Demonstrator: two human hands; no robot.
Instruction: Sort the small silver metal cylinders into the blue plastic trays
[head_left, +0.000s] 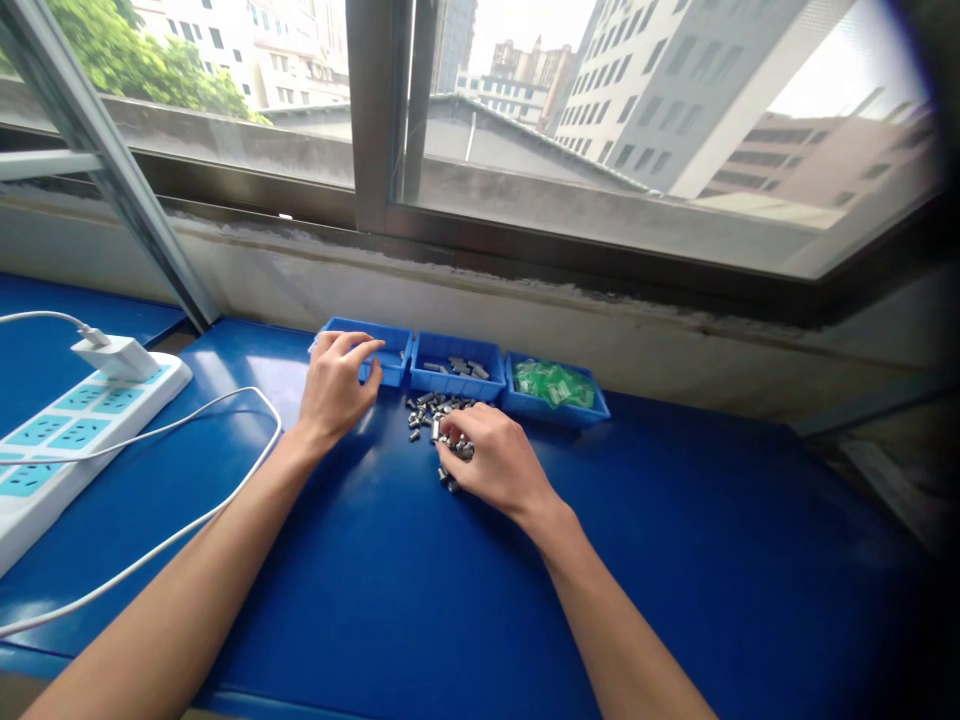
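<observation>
Head view: L hand [334, 385] is over the left blue bin [394, 377], thumb & fingers spread apart. R hand [499, 455] pinches a sm. metal piece [436, 430] btwn thumb & fingertip, at the metal-parts pile [426, 400] on the blue desk [420, 600], just in front of the mid. bin [457, 384].

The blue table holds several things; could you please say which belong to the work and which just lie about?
In the work:
metal piece in the right hand
loose metal pieces
left tray, by the left hand
middle tray
probably green-filled right tray

Lying about:
power strip
adapter
white cable
</observation>
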